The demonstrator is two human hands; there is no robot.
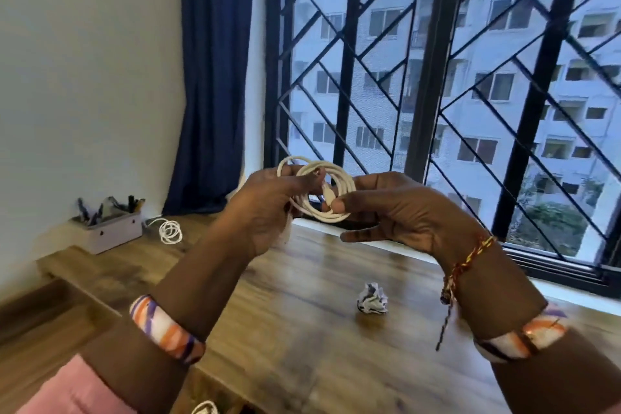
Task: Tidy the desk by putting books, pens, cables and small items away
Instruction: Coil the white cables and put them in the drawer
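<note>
Cable coiling, mid-air above desk

White cable (317, 191) is held as a loose coil between both hands, above the desk (302, 279). Left hand (268, 208) grips the loops on its side, fingers curled through them; right hand (386, 208) pinches the plug end against the coil. Best move, I judge: tuck the plug through the loops, keep loops even, don't let the left grip slacken or the coil springs open. Then park it by the second coiled cable (169, 231), just beside the organiser box (107, 228) with pens at the far left. Crumpled paper (371, 299) lies on the desk below the hands, not blocking. Window behind.
</note>
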